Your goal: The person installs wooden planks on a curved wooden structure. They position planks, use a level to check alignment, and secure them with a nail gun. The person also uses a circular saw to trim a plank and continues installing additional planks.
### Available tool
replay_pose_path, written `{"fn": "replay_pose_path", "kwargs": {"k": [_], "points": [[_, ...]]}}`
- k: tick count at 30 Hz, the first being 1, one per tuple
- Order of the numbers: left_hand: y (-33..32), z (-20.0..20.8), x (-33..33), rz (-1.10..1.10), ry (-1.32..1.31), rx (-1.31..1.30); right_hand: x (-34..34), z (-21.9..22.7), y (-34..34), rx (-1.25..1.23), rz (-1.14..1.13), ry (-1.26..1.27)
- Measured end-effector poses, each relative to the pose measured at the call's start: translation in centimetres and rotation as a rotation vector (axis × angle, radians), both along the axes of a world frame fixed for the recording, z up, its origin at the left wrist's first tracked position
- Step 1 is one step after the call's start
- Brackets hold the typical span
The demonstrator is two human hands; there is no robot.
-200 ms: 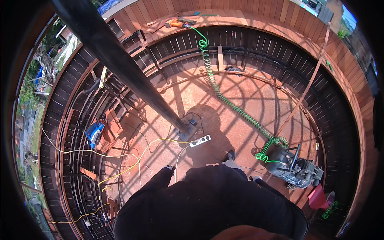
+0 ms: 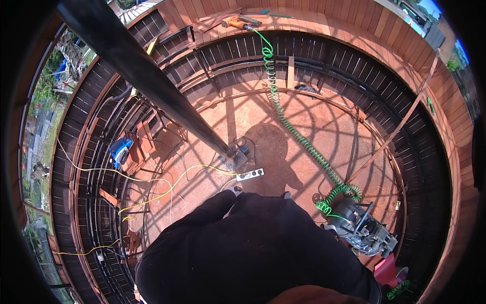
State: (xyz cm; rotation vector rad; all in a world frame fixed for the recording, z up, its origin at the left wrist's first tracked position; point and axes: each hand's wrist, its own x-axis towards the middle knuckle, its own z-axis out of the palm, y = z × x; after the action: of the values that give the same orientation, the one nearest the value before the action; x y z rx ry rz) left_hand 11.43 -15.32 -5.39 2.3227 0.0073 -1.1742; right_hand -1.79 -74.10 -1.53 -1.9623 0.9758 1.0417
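My left sleeve [image 2: 200,210] reaches forward toward the white power strip [image 2: 250,175] on the floor. The hand at its end cannot be made out clearly beside a grey and dark shoe tip [image 2: 235,190]. On the other side, a small pale part of my right hand [image 2: 330,229] shows beside the black air compressor [image 2: 362,223], and its fingers are hidden. No held thing shows at either hand. A green coiled air hose [image 2: 309,147] runs from the compressor to an orange power tool [image 2: 237,23] on the far wooden ledge.
A thick dark post [image 2: 152,81] slants down to a base near the power strip. Yellow cord [image 2: 167,190] crosses the floor at left. A blue tool [image 2: 120,152] lies by stacked boards [image 2: 142,147]. A long plank [image 2: 400,121] leans at right, and a red object [image 2: 386,271] lies near the compressor.
The view has tilted and moved forward, bringing the power strip closer to my body. My left hand, visible before as a dark shape at the sleeve's end, no longer shows clearly.
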Motion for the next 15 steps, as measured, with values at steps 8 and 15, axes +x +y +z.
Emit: {"fn": "replay_pose_path", "kwargs": {"k": [8, 15], "points": [[-4.8, 8.3, 11.2, 0.094, -0.255, -0.173, 18.4, -1.7, 2.9, 0.279, -0.414, -0.216], [-1.3, 2.9, 12.8, 0.723, 0.079, -0.244, 34.1, 5.1, 10.3, 0.155, 0.457, -0.448]]}}
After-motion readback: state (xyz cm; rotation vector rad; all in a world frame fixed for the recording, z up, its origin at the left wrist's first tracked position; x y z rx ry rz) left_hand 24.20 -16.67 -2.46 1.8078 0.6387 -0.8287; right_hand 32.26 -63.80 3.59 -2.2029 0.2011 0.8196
